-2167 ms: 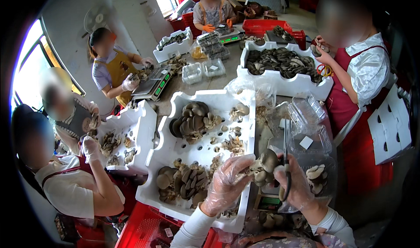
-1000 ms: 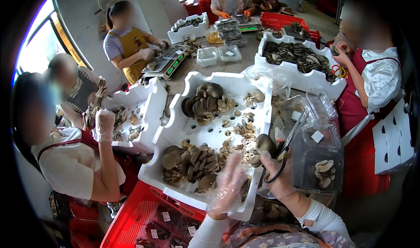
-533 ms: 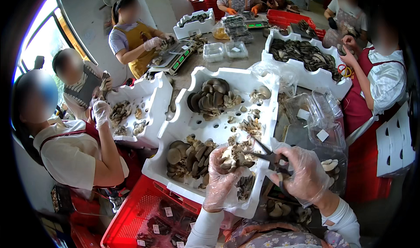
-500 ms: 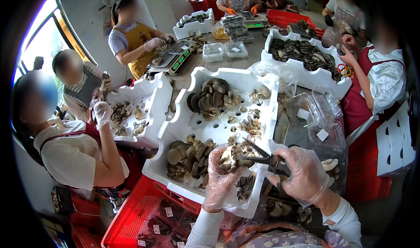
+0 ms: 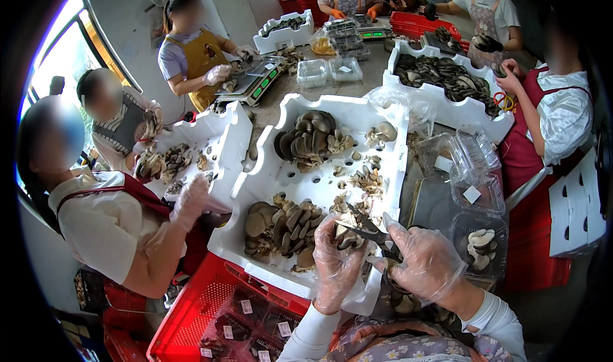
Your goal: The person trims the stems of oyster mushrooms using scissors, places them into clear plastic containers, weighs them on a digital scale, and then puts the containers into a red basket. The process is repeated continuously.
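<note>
My left hand [image 5: 333, 266], in a clear plastic glove, is closed round a small oyster mushroom piece [image 5: 348, 239] above the near right part of a white foam box [image 5: 221, 242]. In my right hand [image 5: 429, 260], also gloved, are dark scissors [image 5: 378, 235]; their parted blades reach across to the piece. Inside the box sit a large grey oyster mushroom cluster [image 5: 310, 134] at the back, more clusters [image 5: 284, 228] near the front left, and loose trimmings [image 5: 368, 180] along the right side. Right of my right hand, an open clear tray [image 5: 461, 235] holds pale mushrooms [image 5: 481, 246].
Stacked clear containers [image 5: 476, 183] stand to the right. A red crate [image 5: 191, 311] with wrapped packs is at the lower left. Co-workers surround the table, beside other foam boxes [image 5: 239, 138] of mushrooms and a scale [image 5: 255, 87].
Both my hands have shifted slightly; the piece in my left hand looks smaller. The right hand has come closer to the left with the scissors. The co-worker at near left has lowered a gloved hand.
</note>
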Tool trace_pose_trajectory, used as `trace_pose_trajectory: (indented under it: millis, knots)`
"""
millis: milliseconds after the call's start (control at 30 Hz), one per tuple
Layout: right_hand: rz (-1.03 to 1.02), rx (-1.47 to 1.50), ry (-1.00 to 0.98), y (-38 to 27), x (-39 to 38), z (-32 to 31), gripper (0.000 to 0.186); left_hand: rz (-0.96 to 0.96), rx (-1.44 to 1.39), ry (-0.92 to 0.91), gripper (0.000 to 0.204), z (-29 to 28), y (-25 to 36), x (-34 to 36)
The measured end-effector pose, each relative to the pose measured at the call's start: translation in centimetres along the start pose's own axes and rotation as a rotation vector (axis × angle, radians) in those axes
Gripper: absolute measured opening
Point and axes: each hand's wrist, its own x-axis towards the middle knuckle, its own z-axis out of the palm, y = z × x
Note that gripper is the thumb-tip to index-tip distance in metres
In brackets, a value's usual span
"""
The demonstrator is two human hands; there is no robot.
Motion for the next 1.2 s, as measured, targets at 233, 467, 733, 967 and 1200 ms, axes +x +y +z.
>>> trace_pose_trajectory:
  millis: [233,467,733,967,1200]
  knots:
    - [0.022,-0.021,-0.100,0.4,0.5,-0.1,0.052,-0.047,0.007,0.007,0.060,-0.7,-0.2,0.5]
    - [-0.048,0.095,-0.073,3.3,2.2,-1.8,0.053,-0.382,-0.467,-0.079,0.073,-2.8,0.3,0.5]
    - [-0.230,0.093,-0.252,5.1,2.4,-3.3,0.065,-0.492,-0.596,-0.388,0.098,-5.8,-0.1,1.7]
    - [-0.239,0.244,-0.382,5.3,2.6,-3.8,0.064,-0.656,-0.647,-0.548,0.109,-5.8,1.8,2.9]
    - [-0.188,0.312,-0.387,5.2,1.9,-2.0,0.060,-0.692,-0.935,-0.577,0.108,-4.7,1.5,3.5]
